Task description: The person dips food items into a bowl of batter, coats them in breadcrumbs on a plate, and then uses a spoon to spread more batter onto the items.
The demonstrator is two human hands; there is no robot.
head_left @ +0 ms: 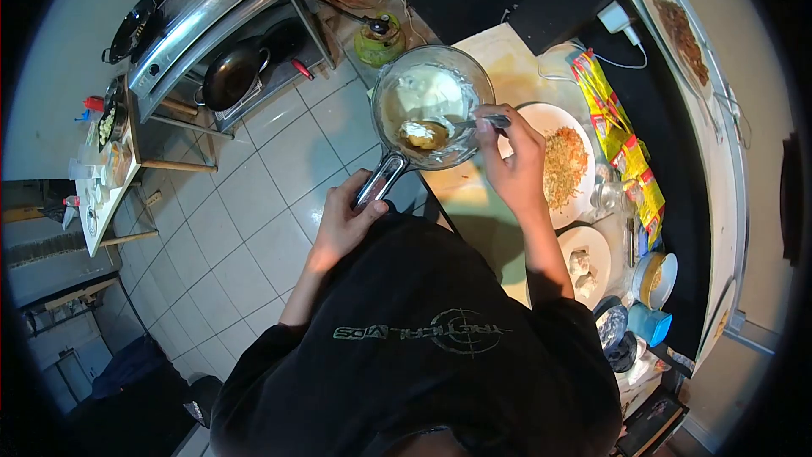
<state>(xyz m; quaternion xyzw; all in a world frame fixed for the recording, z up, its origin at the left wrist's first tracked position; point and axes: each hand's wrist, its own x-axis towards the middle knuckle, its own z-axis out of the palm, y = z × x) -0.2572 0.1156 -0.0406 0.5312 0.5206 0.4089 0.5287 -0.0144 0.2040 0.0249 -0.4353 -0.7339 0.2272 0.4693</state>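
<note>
My left hand (345, 218) is wrapped round the handle (382, 179) of a clear glass bowl or pan (488, 85). White creamy stuff (430, 93) coats its inside, and a yellowish-brown lump lies low in it. Between the fingers of my right hand (514, 156) is the handle of a metal spoon (468, 124), whose tip reaches down to the lump with some white stuff on it. To the right of my right hand, a white plate (541, 114) holds orange and pale shredded food (565, 167).
A smaller plate (597, 247) with whitish pieces stands nearer me, beside jars and a blue container (650, 324). Yellow packets (630, 148) line the table's right side. A green gas cylinder (379, 45) is behind the bowl; a stove (203, 21) with pans stands at upper left.
</note>
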